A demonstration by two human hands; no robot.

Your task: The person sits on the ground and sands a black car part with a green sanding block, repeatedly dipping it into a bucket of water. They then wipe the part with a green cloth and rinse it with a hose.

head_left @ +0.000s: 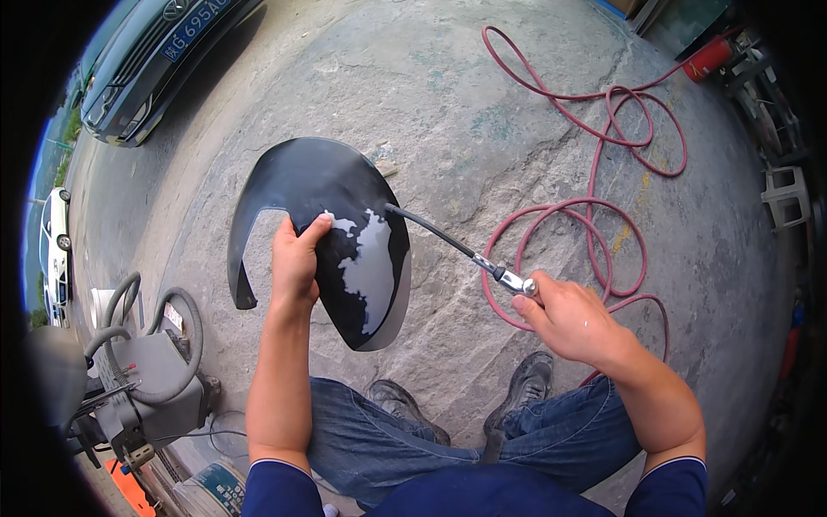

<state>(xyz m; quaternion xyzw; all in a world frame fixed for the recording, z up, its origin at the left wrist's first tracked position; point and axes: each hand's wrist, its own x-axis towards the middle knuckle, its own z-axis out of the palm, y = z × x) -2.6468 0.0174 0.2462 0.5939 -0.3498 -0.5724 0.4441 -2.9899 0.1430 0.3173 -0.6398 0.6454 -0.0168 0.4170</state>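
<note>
My left hand (297, 258) grips a curved black shell (319, 177), which looks like a car mirror cover, by the edge of its cut-out. The thumb lies on its face, beside ragged pale grey patches (369, 271) in the black surface. In my right hand (564, 317) is an air blow gun (508, 277) with a shiny metal body and a long thin black nozzle. Its tip points at the shell's right edge and appears very close to it; whether they touch I cannot tell. My fingers wrap round the gun, hiding its handle.
A red air hose (594, 207) lies in loops on the rough concrete floor (448, 103) at the right. A grey machine (151, 362) with thick hoses stands at the lower left. A dark car (138, 69) is parked at the far left, a white one (56, 241) beyond.
</note>
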